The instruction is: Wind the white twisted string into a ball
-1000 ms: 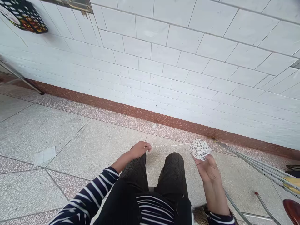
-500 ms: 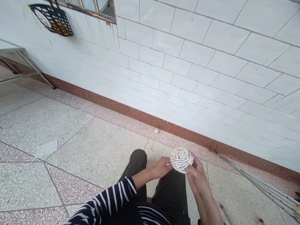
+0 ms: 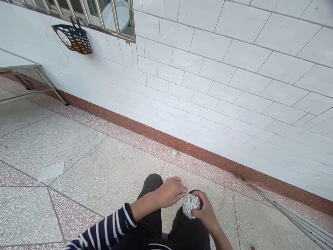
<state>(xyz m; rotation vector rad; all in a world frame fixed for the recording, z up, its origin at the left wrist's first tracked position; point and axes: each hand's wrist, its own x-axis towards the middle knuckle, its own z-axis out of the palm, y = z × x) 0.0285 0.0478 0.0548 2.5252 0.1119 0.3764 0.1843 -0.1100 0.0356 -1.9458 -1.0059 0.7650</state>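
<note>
A ball of white cord (image 3: 191,205) is gripped in my right hand (image 3: 205,210), its fingers curled around the right side above my right knee. Just left of the ball, my left hand (image 3: 171,191) pinches a short stretch of the same cord near the ball's top. On the floor strip by the wall lies a small round white ball (image 3: 174,152), apart from both hands.
A white tiled wall (image 3: 208,69) with a reddish skirting runs across ahead. At left stand a metal-legged table (image 3: 39,69) and a flat white sheet (image 3: 51,172) on the floor. A patterned bag (image 3: 74,38) hangs under the barred window. Pale metal poles (image 3: 291,211) lie at right.
Both hands and the ball of cord sit lower and slightly left in view. The left hand has shifted from the ball's side to its upper left. The camera view has tilted up.
</note>
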